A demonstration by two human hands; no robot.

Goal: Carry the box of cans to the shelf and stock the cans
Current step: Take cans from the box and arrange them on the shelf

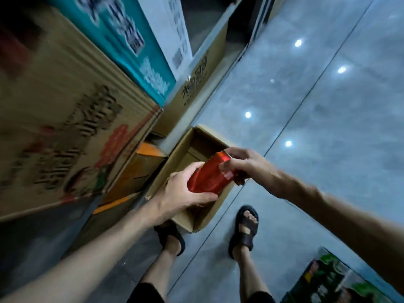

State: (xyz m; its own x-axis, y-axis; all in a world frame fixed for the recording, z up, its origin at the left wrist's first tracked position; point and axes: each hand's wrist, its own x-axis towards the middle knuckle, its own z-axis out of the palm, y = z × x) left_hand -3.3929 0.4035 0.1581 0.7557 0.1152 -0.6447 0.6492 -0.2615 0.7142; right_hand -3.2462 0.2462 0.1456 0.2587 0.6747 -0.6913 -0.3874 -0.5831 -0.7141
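Observation:
A red can (207, 174) hangs above an open cardboard box (185, 147) that stands on the floor in front of my feet. My left hand (183, 191) grips the can's lower end from the left. At the can's upper end my right hand (247, 166) holds it with fingers and thumb. The can is tilted, its top pointing up and to the right. The part of the box's inside that shows holds no cans; the rest is hidden behind my hands.
Stacked cartons fill the left: a large brown one (65, 110), a teal one (131, 40), a smaller brown one (196, 90). Orange-marked boxes (140, 171) sit under them. Grey tiled floor (328, 106) spreads to the right. A green printed carton (323, 281) lies at the lower right.

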